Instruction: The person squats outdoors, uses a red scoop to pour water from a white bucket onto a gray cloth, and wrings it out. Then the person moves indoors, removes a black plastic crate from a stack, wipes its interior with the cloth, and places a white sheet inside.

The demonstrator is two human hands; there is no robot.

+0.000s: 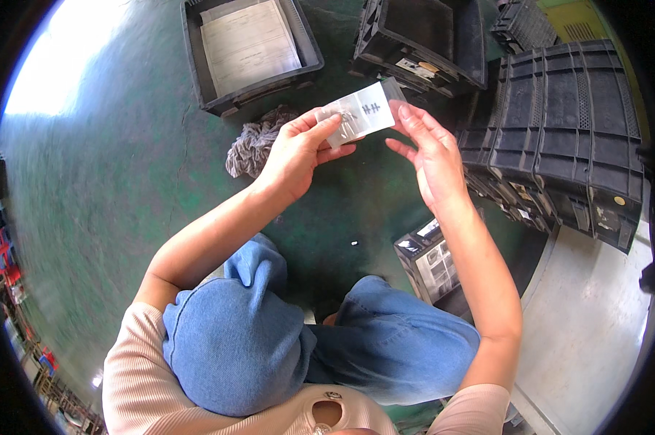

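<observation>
While cloth lies crumpled, the left hand pinches flat plastic.

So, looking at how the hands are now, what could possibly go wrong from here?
The packet is pinched near one end by the left fingers, so it might slip and drop to the floor.
The right fingers are at or near its clear other end; a careless pull could crease it.
If dropped, it may land on the crumpled grey cloth and be harder to spot.
</observation>
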